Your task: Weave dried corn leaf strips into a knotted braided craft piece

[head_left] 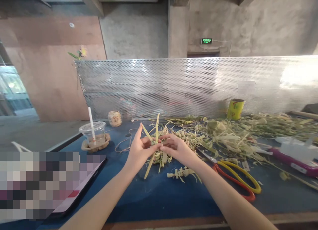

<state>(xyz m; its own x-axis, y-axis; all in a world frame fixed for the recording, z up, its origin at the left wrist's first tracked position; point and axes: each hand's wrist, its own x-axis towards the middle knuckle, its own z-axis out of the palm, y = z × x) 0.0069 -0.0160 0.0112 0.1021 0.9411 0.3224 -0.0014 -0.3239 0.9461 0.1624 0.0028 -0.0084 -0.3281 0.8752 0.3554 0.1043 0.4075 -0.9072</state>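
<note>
My left hand (140, 149) pinches pale green leaf strips (157, 129) between thumb and fingers. One strip points up, another leans left and others hang below the hands. From the other side, the bent fingertips of my right hand (177, 149) meet the same strips, close to the left thumb. Where the strips cross is partly covered by fingers. Behind and under the hands lies a heap of curled, dried plant strips (191, 137). A small knotted piece of plant strip (181, 172) rests on the blue table (154, 200), just below my right hand.
Scissors (238, 178) with red and yellow handles lie beside my right forearm. Farther right are more dried stalks (231, 137) and a purple glue gun (293, 162). A yellow can (235, 109) stands behind. To the left are a lidded plastic cup (93, 130) and a tablet-like device (81, 187).
</note>
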